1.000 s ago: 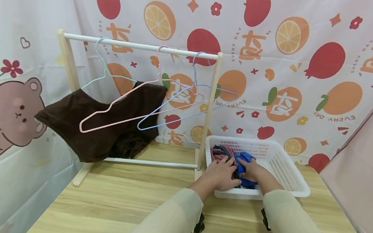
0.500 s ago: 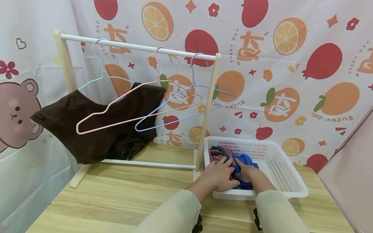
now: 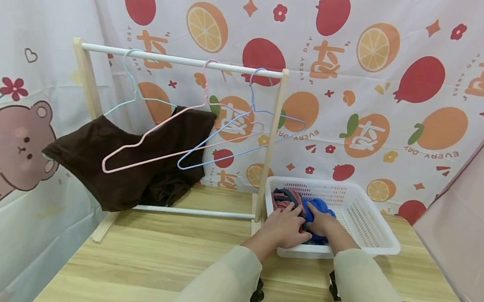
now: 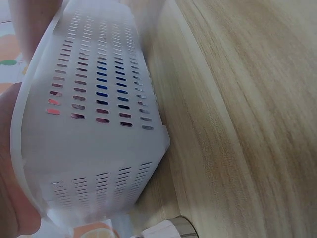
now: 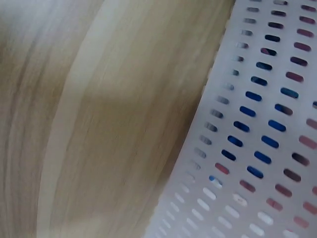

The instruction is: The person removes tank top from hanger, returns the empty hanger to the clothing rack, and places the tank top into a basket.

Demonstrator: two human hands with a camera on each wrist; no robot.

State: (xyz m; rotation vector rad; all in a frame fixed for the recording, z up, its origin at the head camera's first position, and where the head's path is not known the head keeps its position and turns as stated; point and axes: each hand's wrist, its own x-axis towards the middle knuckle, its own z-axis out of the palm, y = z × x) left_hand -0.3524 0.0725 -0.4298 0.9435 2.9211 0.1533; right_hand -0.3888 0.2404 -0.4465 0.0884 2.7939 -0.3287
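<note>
As left grip (image 3: 288, 228) rests released on rumpled red-grey cloth (image 3: 282, 199), bunched blue cloth (image 3: 321, 207), right grip (image 3: 322, 224) unclear.

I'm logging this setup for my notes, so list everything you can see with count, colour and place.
Clothes rack: 1, pale wood with white rails, on the table
Mint hanger: 1, mint, rack's top rail
Pink hanger: 1, pink, same rail
Blue hanger: 1, light blue, same rail
Garment: 1, dark brown, on the mint hanger
Basket: 1, white, right of the rack
Striped cloth: 1 bundle, red and dark grey, in the basket
Blue cloth: 1 bundle, blue, in the basket
Table: 1, light wood, underneath
Fruit-print sheet: 1, white, behind
Bear-print sheet: 1, white, left
Sleeves: 2, cream, foreground
Left hand: 1, on the striped cloth
Right hand: 1, at the blue cloth
</note>
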